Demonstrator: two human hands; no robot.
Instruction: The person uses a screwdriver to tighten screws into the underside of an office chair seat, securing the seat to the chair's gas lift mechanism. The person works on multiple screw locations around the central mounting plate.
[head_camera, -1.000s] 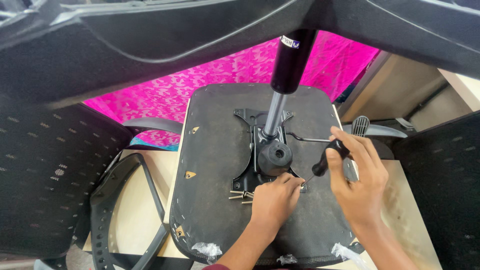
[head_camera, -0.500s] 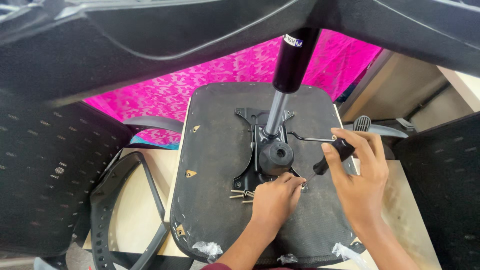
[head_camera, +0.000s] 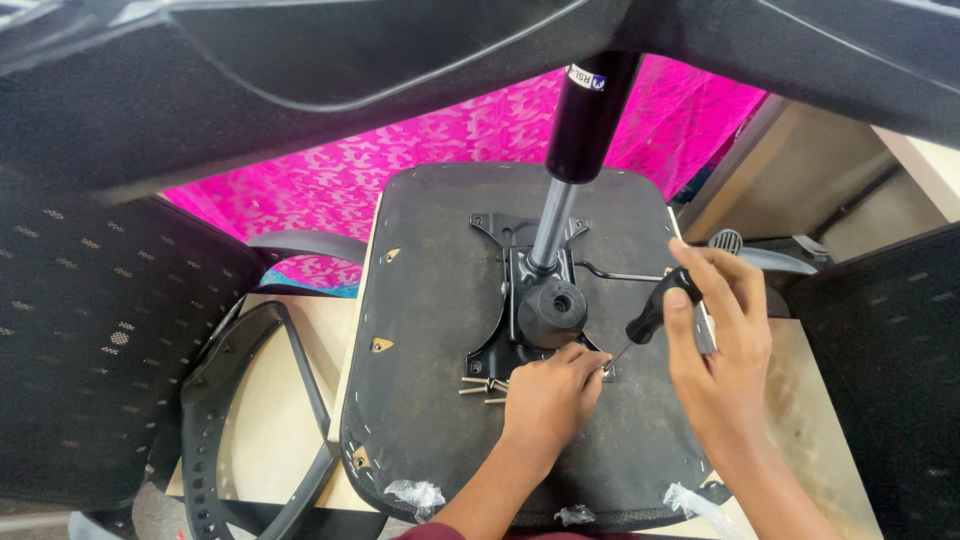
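Fingers of right hand (head_camera: 722, 350) wrapped round black-handled screwdriver (head_camera: 655, 312), tip down at corner of black metal seat plate (head_camera: 520, 300). Left hand (head_camera: 552, 395) pinched there, steadying; loose screws (head_camera: 482, 385) just beside, on upturned dark seat base (head_camera: 440, 300).

A dark grey fabric chair seat underside (head_camera: 440, 300) shows small tan patches and clear plastic scraps at its near edge. On it sits a black metal mounting plate (head_camera: 500, 345), with a silver-and-black gas cylinder (head_camera: 570, 160) rising from it. Brass-coloured loose screws (head_camera: 483, 385) lie beside the plate. The black-handled screwdriver (head_camera: 655, 315) has a thin steel shaft. Behind lies a bright pink cloth with a mottled lighter pattern (head_camera: 400, 170). A black mesh chair back with pale dots (head_camera: 90, 330) stands beside a pale beige tabletop (head_camera: 270, 420).
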